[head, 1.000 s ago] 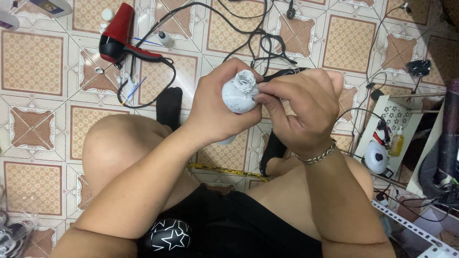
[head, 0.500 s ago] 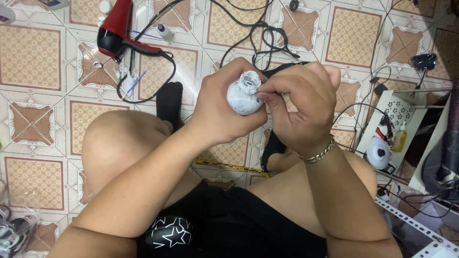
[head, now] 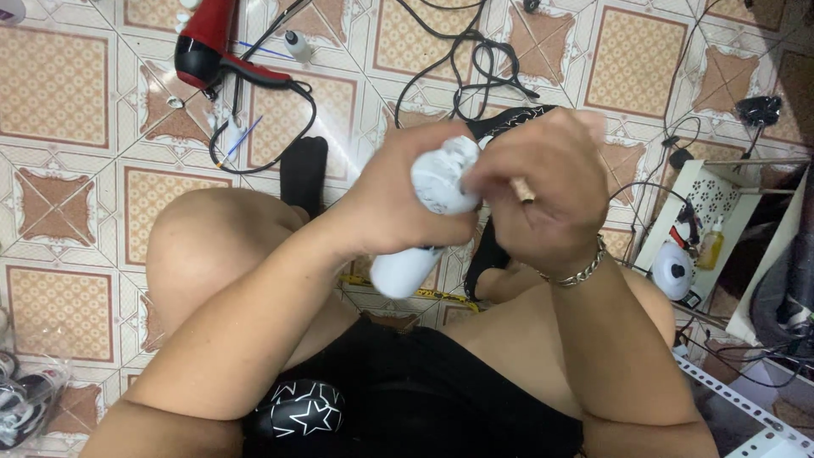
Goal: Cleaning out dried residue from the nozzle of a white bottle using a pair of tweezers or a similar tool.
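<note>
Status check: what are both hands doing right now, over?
Left hand gripping white handheld device around its body. Right hand working at its top end, fingers pinched on something small and blurred. Black cables on floor beyond, not interfering.

White shoe (head: pixel 428 212), sneaker type, held up in the air above the lap. Sole part at lower end, pointing down toward the knees; upper end with opening and laces tilted up and a little right. Middle wrapped by fingers, so partly hidden, slightly blurred.
</note>
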